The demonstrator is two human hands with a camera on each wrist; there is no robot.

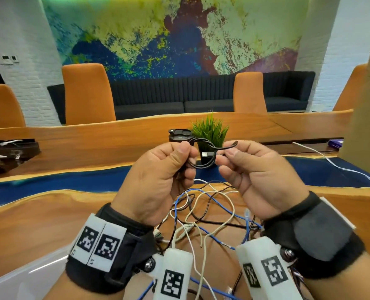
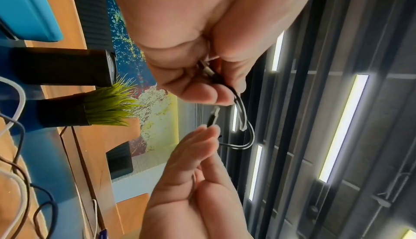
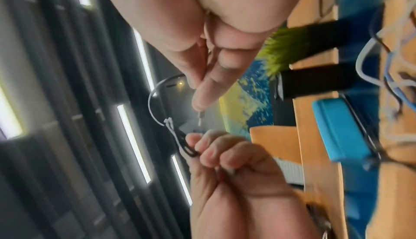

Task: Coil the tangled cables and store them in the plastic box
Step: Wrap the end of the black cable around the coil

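Both hands are raised above the wooden table (image 1: 49, 217). My left hand (image 1: 188, 158) grips a small coil of thin black cable (image 1: 203, 164), fingers curled round its loops. My right hand (image 1: 224, 156) pinches the same cable near its free end, which sticks up past the thumb. In the left wrist view a metal plug (image 2: 208, 71) lies inside the left fist, and a second plug (image 2: 213, 116) pokes out of the right fingertips (image 2: 211, 132). A tangle of blue, white and brown cables (image 1: 203, 204) lies on the table beneath the hands. A pale plastic edge (image 1: 17, 278), perhaps the box, shows at lower left.
A potted green plant (image 1: 210, 131) and a black round object (image 1: 179, 135) stand just behind the hands. A white cable (image 1: 331, 163) runs off to the right. A dark tray (image 1: 6, 152) sits at far left, a cardboard panel (image 1: 366, 83) at right. Orange chairs (image 1: 86, 94) line the far side.
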